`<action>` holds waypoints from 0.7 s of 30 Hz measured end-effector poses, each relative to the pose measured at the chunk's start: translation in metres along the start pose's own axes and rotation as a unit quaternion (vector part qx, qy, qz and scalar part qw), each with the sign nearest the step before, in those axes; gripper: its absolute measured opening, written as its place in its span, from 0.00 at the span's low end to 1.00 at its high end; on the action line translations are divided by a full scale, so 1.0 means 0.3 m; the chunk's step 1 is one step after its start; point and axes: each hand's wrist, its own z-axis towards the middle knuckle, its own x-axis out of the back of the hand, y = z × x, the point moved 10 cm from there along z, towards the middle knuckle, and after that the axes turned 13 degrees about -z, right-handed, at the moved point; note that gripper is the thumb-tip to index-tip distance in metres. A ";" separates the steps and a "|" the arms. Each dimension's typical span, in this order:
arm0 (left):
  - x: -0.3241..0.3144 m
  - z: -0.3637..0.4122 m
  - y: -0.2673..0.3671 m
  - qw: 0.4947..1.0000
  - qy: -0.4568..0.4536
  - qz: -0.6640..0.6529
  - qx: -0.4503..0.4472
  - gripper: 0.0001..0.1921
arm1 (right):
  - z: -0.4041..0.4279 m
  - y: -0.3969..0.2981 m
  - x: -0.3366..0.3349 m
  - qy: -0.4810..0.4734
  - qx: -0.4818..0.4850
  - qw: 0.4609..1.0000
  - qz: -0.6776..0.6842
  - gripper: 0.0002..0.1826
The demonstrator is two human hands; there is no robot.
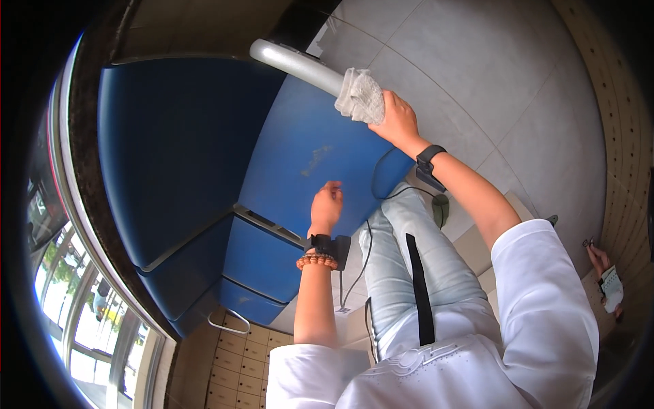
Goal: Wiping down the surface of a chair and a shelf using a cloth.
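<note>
My right hand (399,120) grips a light grey terry cloth (361,97), which is wrapped over the near end of a silver-grey armrest (299,66). The armrest runs along the outer edge of a blue padded seat (301,148). Over the seat hangs my left hand (327,204), its fingers loosely curled and nothing seen in them; whether it touches the seat I cannot tell. A worn patch (316,159) marks the seat's surface. Both wrists wear black strapped devices, and a beaded bracelet (317,262) is on the left one.
A darker blue seat back (179,148) stands at the left, beside a window. Black cables (369,255) hang near my legs. Grey floor tiles (475,76) lie to the right. A person (610,289) is at the far right. Small locker doors (240,363) show at the bottom.
</note>
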 end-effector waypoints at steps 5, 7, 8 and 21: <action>-0.045 0.010 -0.042 0.999 -0.008 0.028 0.016 0.12 | -0.069 0.075 -0.016 0.101 -0.002 0.995 -0.007 0.31; -0.075 0.004 -0.050 1.000 -0.008 0.003 -0.003 0.11 | -0.077 0.062 -0.038 0.123 -0.001 0.992 -0.004 0.32; -0.086 -0.002 -0.062 1.000 -0.015 -0.006 -0.005 0.13 | -0.084 0.050 -0.041 0.145 0.002 0.989 -0.003 0.32; -0.292 0.144 0.700 0.779 0.113 0.418 -0.454 0.18 | -0.144 0.155 -0.251 0.084 -0.074 0.990 -0.086 0.27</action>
